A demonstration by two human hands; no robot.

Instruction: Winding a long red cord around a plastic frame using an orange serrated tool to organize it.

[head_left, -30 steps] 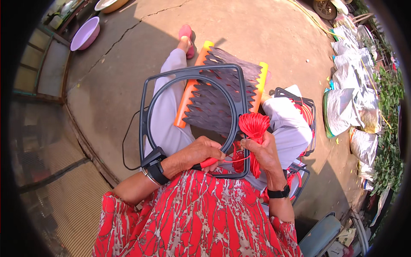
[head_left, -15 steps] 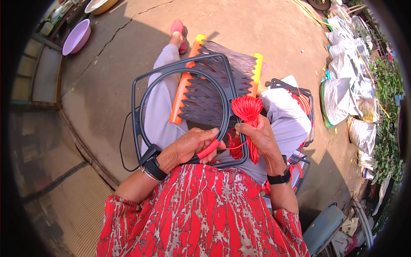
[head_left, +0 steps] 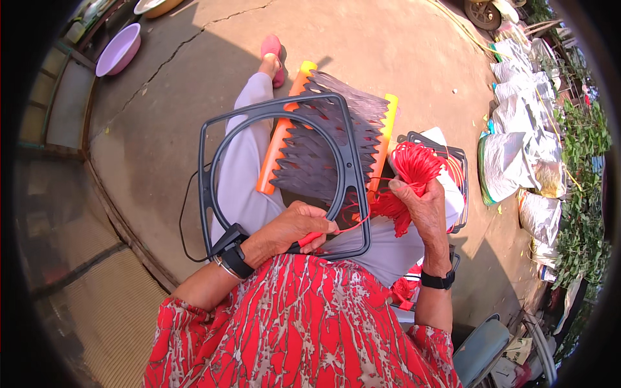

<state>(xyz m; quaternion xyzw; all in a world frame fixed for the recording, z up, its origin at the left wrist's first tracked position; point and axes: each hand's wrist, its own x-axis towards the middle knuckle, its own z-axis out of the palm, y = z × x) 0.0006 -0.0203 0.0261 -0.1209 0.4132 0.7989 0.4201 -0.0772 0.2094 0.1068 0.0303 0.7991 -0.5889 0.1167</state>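
Observation:
A dark grey plastic frame (head_left: 350,165), with a round ring inside a squarish outer border, lies over my lap. My left hand (head_left: 301,226) is closed on the ring's near side, where red cord is wrapped around it (head_left: 312,238). Off the frame's right side, my right hand (head_left: 424,210) grips a looped bundle of red cord (head_left: 416,161), with some loops hanging below the fingers. A single red strand runs from the left fingers toward the bundle. Beyond the ring, dark jagged strips (head_left: 317,155) span two orange-and-yellow bars (head_left: 383,145) between my legs.
More dark frames (head_left: 460,161) with red cord are at my right. White sacks (head_left: 504,158) line the right side beside green plants (head_left: 579,149). A purple basin (head_left: 119,50) is at the far left. A grey-blue container (head_left: 482,346) stands at the lower right.
My right hand has moved right, away from the frame, carrying the red cord bundle. The strand to the ring now spans a wider gap. My left hand keeps its hold.

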